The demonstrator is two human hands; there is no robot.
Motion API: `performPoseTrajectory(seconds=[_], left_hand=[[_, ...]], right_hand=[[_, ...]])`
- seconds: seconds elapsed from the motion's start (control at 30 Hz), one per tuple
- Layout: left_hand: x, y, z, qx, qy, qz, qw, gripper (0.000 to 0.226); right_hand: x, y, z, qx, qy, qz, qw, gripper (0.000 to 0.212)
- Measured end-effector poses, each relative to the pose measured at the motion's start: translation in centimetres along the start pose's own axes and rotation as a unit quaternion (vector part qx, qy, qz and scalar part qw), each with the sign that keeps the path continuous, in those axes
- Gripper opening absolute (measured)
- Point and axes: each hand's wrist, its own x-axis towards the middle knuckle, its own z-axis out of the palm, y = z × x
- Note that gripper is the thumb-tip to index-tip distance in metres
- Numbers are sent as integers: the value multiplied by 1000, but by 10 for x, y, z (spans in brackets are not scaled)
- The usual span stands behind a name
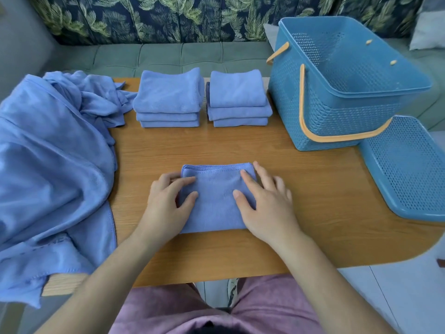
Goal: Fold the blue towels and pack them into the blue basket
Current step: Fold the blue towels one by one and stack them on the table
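While on towel (216,210) edges, both hands (166,203) (267,206).

Unfolded towel heap (48,153) at 9 o'clock is cut by the frame edge; the table (240,145) beneath it is hidden. Lettering on the heap at 8 o'clock can't be read. Perforated tray (409,169) at 3 o'clock is clipped. Folded towel (214,208) sides are covered by left hand (166,201) and right hand (265,203).

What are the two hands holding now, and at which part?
Nothing is gripped. The left hand presses the left side of the folded towel on the table, and the right hand presses its right side.
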Motion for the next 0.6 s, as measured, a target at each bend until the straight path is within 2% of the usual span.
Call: performPoseTrajectory(seconds=[0.1,0.2,0.3,0.4,0.6], left_hand=[[-18,4,-4,92,-10,-34,995,54],[-37,7,-2,104,-45,-23,993,73],[-42,2,4,26,-44,-22,998,70],[-41,5,1,-85,-34,-14,996,58],[-8,23,-38,-187,41,-13,981,50]], right_hand=[[-18,-3,-2,-32,4,22,999,59],[-30,-5,4,-15,-4,21,1000,60],[-32,-8,9,101,24,11,995,48],[-32,-15,1,253,41,15,967,37],[0,-40,-33,336,52,-18,940,43]])
